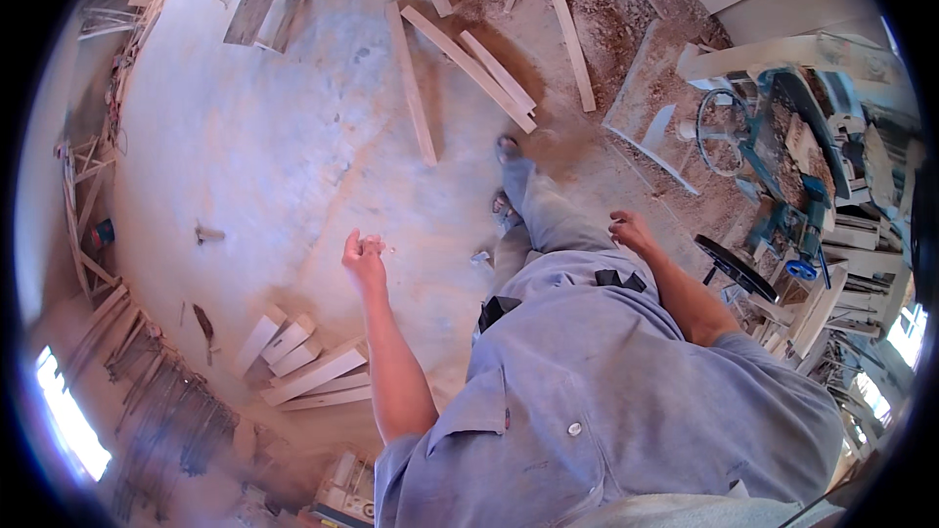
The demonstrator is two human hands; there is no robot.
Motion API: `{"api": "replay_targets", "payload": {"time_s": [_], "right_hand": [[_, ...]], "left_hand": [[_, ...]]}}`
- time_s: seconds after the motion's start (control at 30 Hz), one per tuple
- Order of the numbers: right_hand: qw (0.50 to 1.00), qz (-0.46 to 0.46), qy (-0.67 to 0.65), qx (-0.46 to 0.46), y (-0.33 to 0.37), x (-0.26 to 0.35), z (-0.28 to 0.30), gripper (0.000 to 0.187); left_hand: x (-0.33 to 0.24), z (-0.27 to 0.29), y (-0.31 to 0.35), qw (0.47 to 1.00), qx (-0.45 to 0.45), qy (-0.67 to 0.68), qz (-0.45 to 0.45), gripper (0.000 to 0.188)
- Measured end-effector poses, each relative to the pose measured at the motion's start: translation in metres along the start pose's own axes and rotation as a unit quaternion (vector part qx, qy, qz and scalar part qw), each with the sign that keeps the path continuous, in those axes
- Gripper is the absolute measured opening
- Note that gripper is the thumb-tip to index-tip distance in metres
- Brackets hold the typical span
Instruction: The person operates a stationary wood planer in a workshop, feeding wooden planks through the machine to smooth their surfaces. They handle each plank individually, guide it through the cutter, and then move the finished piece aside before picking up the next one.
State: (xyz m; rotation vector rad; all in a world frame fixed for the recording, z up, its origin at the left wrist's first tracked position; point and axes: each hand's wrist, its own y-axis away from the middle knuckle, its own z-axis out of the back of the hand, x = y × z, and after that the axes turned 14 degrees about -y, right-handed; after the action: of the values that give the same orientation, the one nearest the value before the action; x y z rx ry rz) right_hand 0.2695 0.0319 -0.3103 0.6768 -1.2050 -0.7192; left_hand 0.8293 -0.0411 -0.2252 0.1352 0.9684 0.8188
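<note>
Loosely spread, the fingers of the left hand [364, 258] hang in the air over the pale floor [235, 137], and the cut timber [315, 376] nearest it lies stacked down to the person's left. Now the right hand [631, 231]: fingers curled inward, and from here I can't tell whether they pinch anything! A black wheel [738, 270] shows near that forearm [683, 295], while 3 pale boards [465, 65] lie on the floor ahead of the feet [507, 148].
</note>
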Motion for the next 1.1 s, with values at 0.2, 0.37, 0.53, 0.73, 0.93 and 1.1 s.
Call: {"api": "replay_targets", "payload": {"time_s": [0.2,0.37,0.53,0.73,0.93,1.1], "right_hand": [[0.999,-0.035,0.003,0.014,-0.099,0.068,-0.063,0.041],[0.997,0.020,0.059,0.037,-0.188,0.119,-0.104,0.032],[0.998,0.034,-0.027,0.047,-0.222,0.248,-0.164,0.032],[0.995,0.007,-0.099,0.033,-0.329,0.245,-0.247,0.032],[0.997,0.042,0.048,0.050,-0.420,0.218,-0.344,0.027],[0.997,0.016,0.037,0.072,-0.510,0.172,-0.434,0.031]], "left_hand": [[0.003,-0.021,-0.030,0.986,0.095,-0.140,-0.002,0.052],[-0.041,-0.057,-0.015,0.946,0.167,-0.278,0.028,0.055],[-0.045,-0.064,-0.061,0.935,0.182,-0.304,0.037,0.057],[0.010,-0.078,-0.137,0.870,0.275,-0.403,0.070,0.068],[-0.012,-0.104,-0.207,0.758,0.282,-0.576,0.118,0.084],[0.013,-0.103,-0.248,0.773,0.231,-0.582,0.099,0.083]]}}
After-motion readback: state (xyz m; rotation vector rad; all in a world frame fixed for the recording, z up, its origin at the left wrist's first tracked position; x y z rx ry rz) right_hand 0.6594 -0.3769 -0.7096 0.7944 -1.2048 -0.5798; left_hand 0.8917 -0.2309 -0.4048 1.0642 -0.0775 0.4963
